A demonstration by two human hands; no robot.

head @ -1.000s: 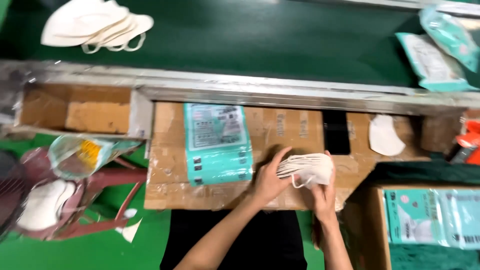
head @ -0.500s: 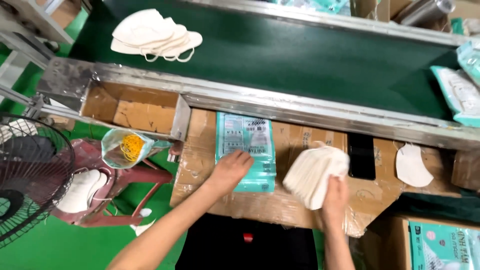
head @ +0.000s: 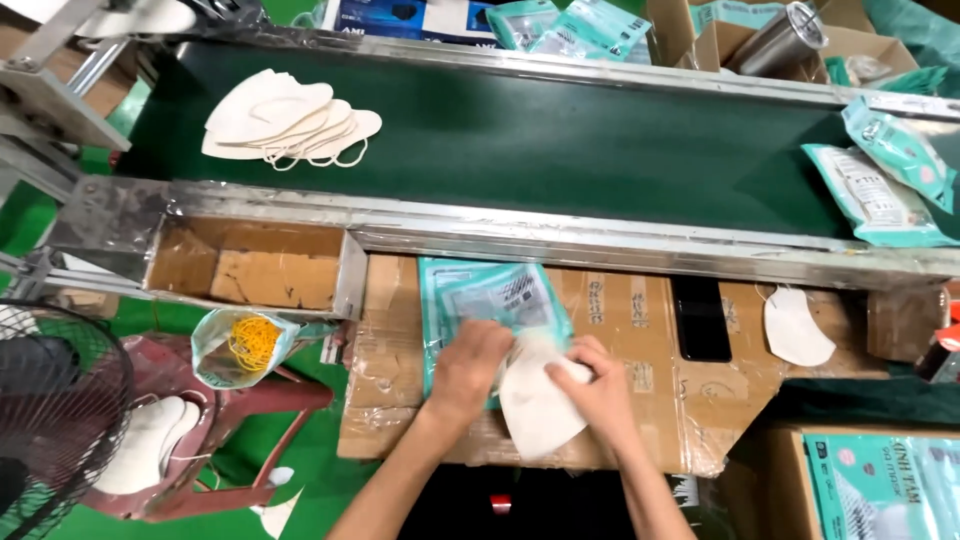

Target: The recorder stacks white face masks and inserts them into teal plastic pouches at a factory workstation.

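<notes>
At the far left I see a black wire fan guard [head: 45, 420], and beside it a dark red plastic stool [head: 215, 440] carrying a few white masks [head: 140, 445]. A clear bag of yellow loops [head: 240, 345] rests on the stool's upper edge, just below an open cardboard tray [head: 250, 265] fixed under the conveyor rail. On the green conveyor belt [head: 560, 140] above it lies a fanned stack of white masks [head: 285, 125].

Moving to the middle, my left hand [head: 470, 365] presses down on a teal printed pouch [head: 490, 300] that lies flat on the cardboard-covered table [head: 620, 320], its fingers curled at the pouch's lower edge where it meets the mask stack; I cannot tell whether that grip pinches the pouch or only rests on it. Just to its right, my right hand [head: 600, 390] is clenched around a stack of folded white masks [head: 535, 410], which touches the pouch's lower right corner and points down toward me.

Further right, a black phone [head: 700, 318] lies flat on the table, and near it a single white mask [head: 797, 325]. On the belt's right end sit two filled teal pouches [head: 885, 175]. At the bottom right, an open box [head: 880, 485] holds more teal packs.
</notes>
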